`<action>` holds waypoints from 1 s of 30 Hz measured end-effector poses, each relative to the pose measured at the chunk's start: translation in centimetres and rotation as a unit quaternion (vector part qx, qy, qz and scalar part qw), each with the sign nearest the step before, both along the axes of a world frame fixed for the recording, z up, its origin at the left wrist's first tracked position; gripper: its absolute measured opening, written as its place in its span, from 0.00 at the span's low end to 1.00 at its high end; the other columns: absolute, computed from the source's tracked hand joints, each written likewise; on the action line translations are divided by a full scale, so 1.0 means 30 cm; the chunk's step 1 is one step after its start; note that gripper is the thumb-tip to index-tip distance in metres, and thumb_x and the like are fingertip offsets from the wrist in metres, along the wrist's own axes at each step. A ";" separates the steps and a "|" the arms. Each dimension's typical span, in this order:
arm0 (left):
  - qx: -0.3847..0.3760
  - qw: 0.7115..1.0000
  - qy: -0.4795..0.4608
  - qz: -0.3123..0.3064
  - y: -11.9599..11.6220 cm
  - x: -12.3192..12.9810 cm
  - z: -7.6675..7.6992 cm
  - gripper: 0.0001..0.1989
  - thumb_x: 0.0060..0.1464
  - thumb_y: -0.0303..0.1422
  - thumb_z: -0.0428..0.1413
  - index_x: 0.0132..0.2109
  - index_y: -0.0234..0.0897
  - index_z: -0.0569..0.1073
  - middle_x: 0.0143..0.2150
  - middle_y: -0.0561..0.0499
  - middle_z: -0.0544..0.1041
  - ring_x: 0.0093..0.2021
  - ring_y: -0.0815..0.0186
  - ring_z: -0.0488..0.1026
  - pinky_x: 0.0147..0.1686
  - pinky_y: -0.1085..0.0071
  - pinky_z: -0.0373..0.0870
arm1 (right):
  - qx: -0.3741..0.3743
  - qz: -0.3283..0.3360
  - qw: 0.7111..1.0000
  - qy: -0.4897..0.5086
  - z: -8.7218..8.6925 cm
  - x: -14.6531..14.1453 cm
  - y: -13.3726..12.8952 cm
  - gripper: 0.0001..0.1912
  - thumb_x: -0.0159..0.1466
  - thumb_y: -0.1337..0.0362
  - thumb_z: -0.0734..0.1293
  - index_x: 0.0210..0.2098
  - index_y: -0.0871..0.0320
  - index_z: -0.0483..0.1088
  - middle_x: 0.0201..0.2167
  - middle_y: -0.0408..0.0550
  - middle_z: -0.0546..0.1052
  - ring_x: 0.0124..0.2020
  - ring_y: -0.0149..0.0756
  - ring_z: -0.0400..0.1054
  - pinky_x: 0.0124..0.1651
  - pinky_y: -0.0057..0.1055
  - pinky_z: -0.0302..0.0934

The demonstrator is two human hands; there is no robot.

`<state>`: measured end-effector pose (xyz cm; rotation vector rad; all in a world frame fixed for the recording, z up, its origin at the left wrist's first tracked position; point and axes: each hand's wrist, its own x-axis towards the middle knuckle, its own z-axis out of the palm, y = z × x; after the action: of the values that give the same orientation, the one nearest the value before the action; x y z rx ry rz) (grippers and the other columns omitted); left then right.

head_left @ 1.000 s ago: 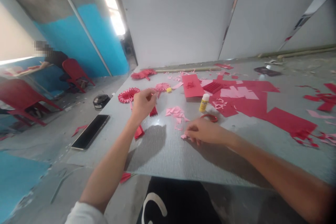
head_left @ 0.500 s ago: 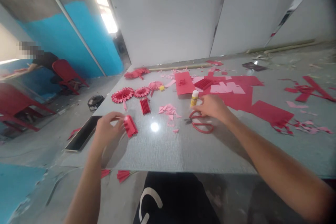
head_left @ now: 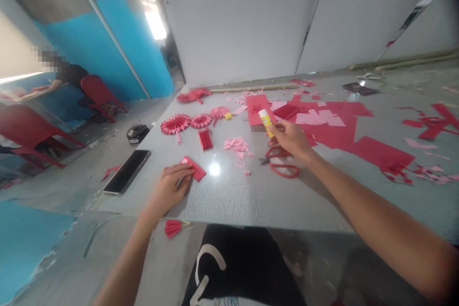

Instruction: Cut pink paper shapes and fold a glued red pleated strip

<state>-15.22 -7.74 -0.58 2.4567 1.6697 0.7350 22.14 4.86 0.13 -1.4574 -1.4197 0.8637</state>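
My left hand pinches the near-left end of a folded red paper strip lying on the grey table. My right hand is closed around a glue stick with a white top and yellow label, tilted to the left. Just below that hand lie scissors with red handles, their blades pointing left. Beyond the left hand sit a pleated red piece and several pleated paper fans. Small pink scraps lie between the hands.
A phone lies at the table's left edge. Red paper sheets and a red box spread across the right and back. A yellow cap is beside the fans. Further left, a person sits on a red chair.
My right hand has picked the glue stick up from its upright stand and tilted it. My left hand has come down onto the folded strip, which now lies turned. The view has shifted slightly.
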 end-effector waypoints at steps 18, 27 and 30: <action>-0.056 0.959 0.236 -0.146 -0.031 0.381 0.098 0.12 0.57 0.19 0.49 0.32 0.35 0.75 0.32 0.44 0.77 0.33 0.58 0.74 0.37 0.61 0.68 | 0.046 -0.022 0.945 0.324 0.133 0.082 -0.025 0.19 0.65 0.45 0.68 0.30 0.50 0.61 0.22 0.40 0.66 0.24 0.34 0.65 0.25 0.30 0.59; -0.183 0.930 0.133 -0.291 0.148 0.331 0.145 0.16 0.45 0.16 0.51 0.31 0.39 0.77 0.28 0.49 0.78 0.28 0.62 0.73 0.28 0.68 0.59 | 0.026 0.158 0.965 -0.208 0.112 -0.061 -0.177 0.09 0.66 0.55 0.66 0.34 0.53 0.68 0.28 0.45 0.76 0.27 0.36 0.67 0.31 0.33 0.57; -0.203 0.930 0.110 -0.286 0.189 0.315 0.141 0.15 0.51 0.18 0.52 0.35 0.39 0.80 0.34 0.49 0.80 0.31 0.64 0.74 0.30 0.69 0.61 | 0.083 0.145 0.933 -0.318 0.070 -0.126 -0.204 0.04 0.65 0.67 0.65 0.38 0.53 0.71 0.35 0.50 0.79 0.35 0.43 0.72 0.37 0.36 0.59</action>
<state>-5.78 -2.08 3.64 2.5586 0.9201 0.0339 18.36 -1.25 2.23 -1.4820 -2.1771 0.4268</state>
